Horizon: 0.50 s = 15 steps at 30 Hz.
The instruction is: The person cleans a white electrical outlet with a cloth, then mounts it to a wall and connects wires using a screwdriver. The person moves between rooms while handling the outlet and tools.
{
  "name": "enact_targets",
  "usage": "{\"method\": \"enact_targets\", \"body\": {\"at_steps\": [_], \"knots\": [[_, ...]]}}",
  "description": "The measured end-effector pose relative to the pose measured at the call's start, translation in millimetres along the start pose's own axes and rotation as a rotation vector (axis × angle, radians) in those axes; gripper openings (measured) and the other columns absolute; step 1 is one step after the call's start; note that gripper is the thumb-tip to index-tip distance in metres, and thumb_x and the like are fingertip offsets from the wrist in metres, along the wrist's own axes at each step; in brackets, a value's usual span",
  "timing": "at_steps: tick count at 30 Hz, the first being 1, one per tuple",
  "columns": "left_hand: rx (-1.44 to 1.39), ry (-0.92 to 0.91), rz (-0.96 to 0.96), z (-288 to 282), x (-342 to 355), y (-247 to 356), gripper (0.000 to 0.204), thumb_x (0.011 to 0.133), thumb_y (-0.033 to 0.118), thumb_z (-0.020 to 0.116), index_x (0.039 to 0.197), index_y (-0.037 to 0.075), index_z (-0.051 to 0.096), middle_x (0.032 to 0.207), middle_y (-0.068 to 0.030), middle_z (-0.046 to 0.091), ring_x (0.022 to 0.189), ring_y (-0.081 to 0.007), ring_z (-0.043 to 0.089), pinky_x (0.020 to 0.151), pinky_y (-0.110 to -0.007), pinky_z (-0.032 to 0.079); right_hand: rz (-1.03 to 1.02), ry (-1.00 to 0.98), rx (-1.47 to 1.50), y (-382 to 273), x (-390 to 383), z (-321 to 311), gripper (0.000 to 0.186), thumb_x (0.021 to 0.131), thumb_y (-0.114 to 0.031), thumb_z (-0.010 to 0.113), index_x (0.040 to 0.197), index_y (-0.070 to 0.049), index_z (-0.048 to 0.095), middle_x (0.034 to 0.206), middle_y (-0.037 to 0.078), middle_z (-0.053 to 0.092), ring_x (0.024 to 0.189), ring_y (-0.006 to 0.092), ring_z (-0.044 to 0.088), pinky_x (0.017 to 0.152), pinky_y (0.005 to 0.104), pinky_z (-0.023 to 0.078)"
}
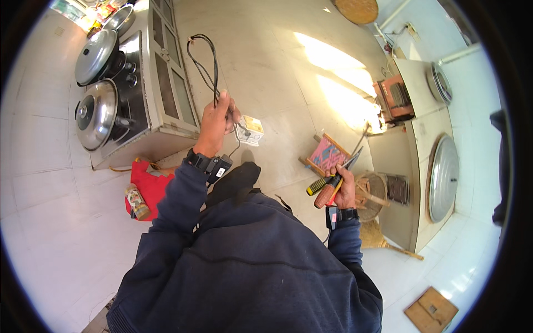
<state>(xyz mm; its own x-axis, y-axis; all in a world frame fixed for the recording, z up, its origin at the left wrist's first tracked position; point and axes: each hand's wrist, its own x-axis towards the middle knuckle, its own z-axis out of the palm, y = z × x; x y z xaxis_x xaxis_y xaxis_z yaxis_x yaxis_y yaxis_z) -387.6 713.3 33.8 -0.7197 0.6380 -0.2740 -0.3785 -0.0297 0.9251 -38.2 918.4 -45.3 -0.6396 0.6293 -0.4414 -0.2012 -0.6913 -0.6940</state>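
Observation:
My left hand [216, 123], in the middle of the view, is closed round a looped black cable [215, 66] whose bend sticks up past the fingers. Right beside those fingers is a small white box [251, 133] with a yellowish face; a dark wire runs close to it, and I cannot tell whether the hand also bears the box. My right hand [346, 187] grips a bundle of hand tools. A screwdriver with a yellow and black handle [317, 186] and one with a reddish-brown handle [324, 196] stick out to the left. Grey metal tips [353, 160] point up and away.
At left stands a cabinet [169, 119] with a stove and lidded pans [99, 114]. A red bag [145, 191] and a jar [137, 202] are below it. At right, a small stool [326, 155], a basket [373, 195] and a broom [375, 236] stand near a stove block with a big lid [444, 178].

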Motion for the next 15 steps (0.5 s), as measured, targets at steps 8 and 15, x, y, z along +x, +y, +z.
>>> {"method": "enact_targets", "body": {"at_steps": [8,15], "knots": [[-0.055,-0.040,0.059,-33,157,98,0.049,0.109,0.054,0.049,0.082,0.013,0.049,0.062,0.0007,0.048,0.048,-0.0040,0.031,0.041,-0.021,0.026,0.123,0.192,-0.513,-10,138,-32,0.017,0.088,0.000,0.063,0.104,-0.005,0.061,0.077,0.004,0.061,0.065,0.0164,0.060,0.060,0.0308,0.052],[-0.085,-0.122,0.056,-27,289,138,0.047,0.113,0.045,0.041,0.079,0.012,0.046,0.061,0.0009,0.042,0.050,-0.0053,0.030,0.042,-0.022,0.026,0.381,0.363,-0.751,4,240,-120,0.009,0.083,-0.001,0.066,0.091,-0.003,0.064,0.070,0.006,0.062,0.056,0.0197,0.060,0.052,0.0344,0.051]]}}
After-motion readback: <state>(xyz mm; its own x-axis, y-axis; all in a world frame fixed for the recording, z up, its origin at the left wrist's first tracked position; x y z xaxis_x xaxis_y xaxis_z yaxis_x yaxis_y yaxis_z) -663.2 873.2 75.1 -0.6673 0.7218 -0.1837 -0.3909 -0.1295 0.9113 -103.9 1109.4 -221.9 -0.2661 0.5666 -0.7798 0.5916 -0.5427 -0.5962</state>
